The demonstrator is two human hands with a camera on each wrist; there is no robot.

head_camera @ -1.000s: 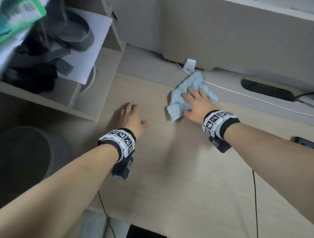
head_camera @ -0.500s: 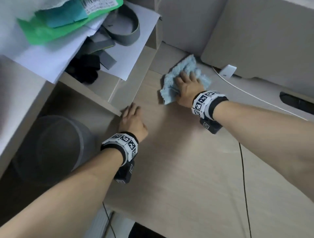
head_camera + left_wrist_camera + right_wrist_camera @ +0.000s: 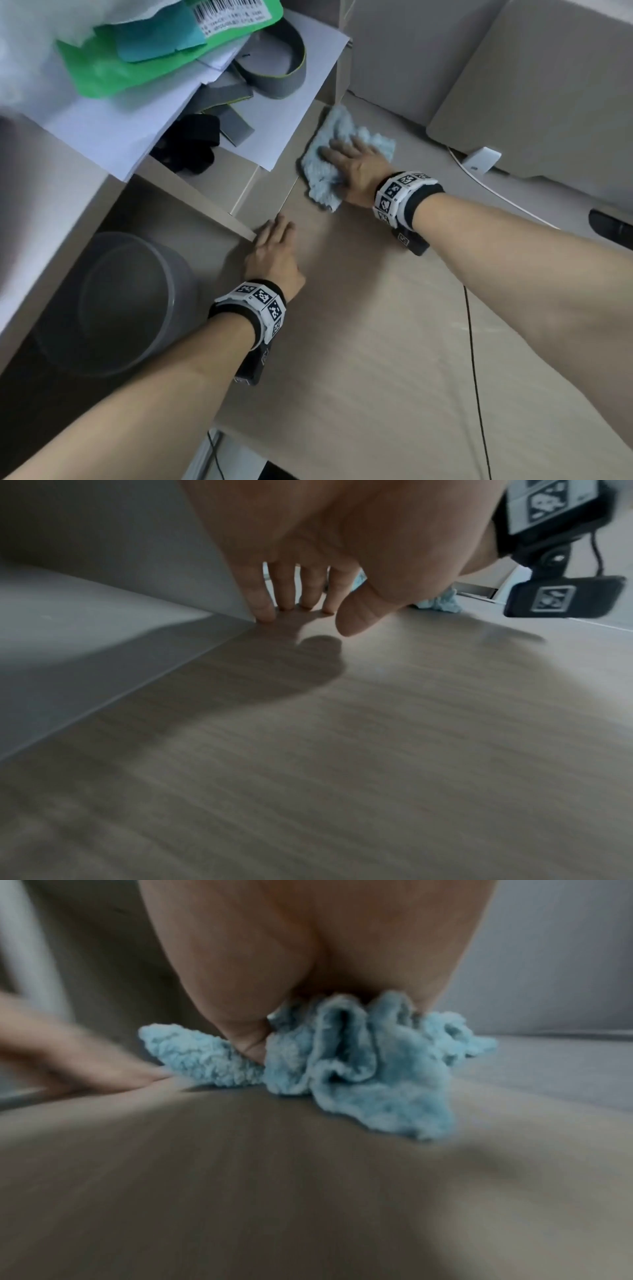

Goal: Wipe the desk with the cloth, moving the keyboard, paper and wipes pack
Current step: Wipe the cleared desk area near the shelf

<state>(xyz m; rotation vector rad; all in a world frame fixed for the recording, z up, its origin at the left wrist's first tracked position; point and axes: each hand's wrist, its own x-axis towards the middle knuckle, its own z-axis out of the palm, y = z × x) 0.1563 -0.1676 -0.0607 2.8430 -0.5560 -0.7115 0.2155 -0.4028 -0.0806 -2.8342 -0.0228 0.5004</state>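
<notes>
Right hand [image 3: 356, 168] was flat on the cloth [image 3: 329, 186], fingers spread and pressing it down onto the desk [image 3: 376, 342] near the far-left corner, just beside the shelf unit [image 3: 185, 202]. Right wrist view showed the thumb dug into the folds, so a press, not a pinch. Left hand [image 3: 274, 250] was open, fingertips [image 3: 265, 615] resting on the desk right against the shelf unit's side panel, holding nothing.

Handling, my read: cloth was fluffy, soft, light and bunched into loose folds. It'd slide easily on the smooth laminate, so a flat palm over the middle of the bundle is the place to hold; push by an edge and it'd probably roll up.

Counts: one cloth, two hands. Wipes pack [image 3: 161, 51] looked like the green packet on top of the shelf unit, one, partly out of frame. Paper [image 3: 120, 126]: white sheets under it, several overlapping, couldn't count them. Keyboard: zero in view. Also one grey bin [image 3: 113, 305] below the desk's left edge, one white cable [image 3: 493, 192] along the far edge.
</notes>
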